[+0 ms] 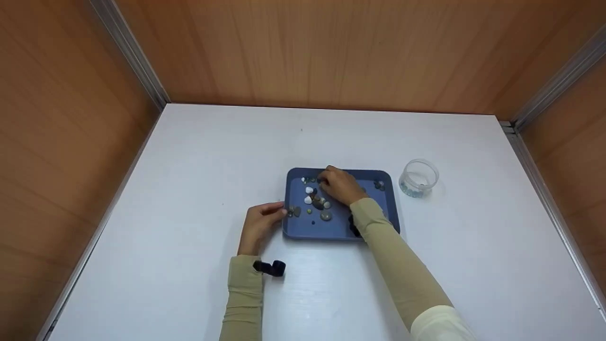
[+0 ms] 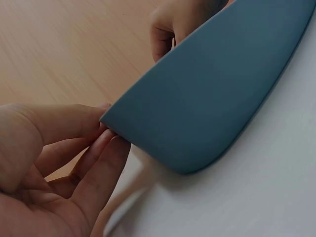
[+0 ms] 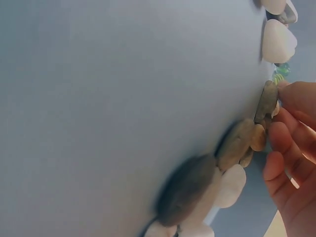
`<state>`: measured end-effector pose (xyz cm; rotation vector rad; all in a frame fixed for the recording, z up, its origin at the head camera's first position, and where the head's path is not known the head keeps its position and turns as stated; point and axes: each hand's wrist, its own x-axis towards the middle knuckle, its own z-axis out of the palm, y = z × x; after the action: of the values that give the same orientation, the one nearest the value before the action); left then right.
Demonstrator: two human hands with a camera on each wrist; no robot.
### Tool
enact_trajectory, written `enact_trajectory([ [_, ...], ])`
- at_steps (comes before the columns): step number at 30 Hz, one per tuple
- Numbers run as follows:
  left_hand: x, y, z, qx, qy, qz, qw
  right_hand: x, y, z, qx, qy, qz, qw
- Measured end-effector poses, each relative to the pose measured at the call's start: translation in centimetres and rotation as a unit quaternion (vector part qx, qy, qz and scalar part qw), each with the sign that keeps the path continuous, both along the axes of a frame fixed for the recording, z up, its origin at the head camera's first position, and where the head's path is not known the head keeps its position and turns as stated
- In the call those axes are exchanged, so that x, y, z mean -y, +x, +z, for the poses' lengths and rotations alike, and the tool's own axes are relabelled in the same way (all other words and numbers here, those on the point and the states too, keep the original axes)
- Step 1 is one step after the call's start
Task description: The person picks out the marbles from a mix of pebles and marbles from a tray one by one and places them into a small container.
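Note:
A blue tray lies on the table with groups of stones and small glass marbles. My left hand is at its left side; in the left wrist view the thumb and fingertips pinch the rim. My right hand reaches over the tray's back half with bent fingers. In the right wrist view its fingertips pinch a small clear glass marble with yellow-green streaks, close beside a flat dark stone. A white stone and a green marble lie near it. The bent fingers partly hide the marble.
Right of the tray stands a clear round tub with bluish glass marbles at its bottom. A larger grey stone lies toward the tray's front, and dark pebbles sit near its right side. Wooden panels enclose the white table.

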<state>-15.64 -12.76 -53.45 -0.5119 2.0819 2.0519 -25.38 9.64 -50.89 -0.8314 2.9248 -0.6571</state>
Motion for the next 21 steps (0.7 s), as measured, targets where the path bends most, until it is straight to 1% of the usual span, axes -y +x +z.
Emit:
enact_trajectory([
  [10,-0.15,0.11,-0.03,-0.001,-0.011,-0.001,0.9999,0.12,-0.09,0.09,0.033,-0.008,0.005,0.999],
  [18,-0.12,0.15,0.02,-0.003,-0.009,-0.001,1.0,0.38,-0.2,-0.13,0.068,-0.003,0.017,0.998],
  [21,-0.09,0.17,0.04,0.0,-0.006,-0.001,1.0,0.4,-0.22,-0.18,0.072,-0.003,0.018,0.997],
])
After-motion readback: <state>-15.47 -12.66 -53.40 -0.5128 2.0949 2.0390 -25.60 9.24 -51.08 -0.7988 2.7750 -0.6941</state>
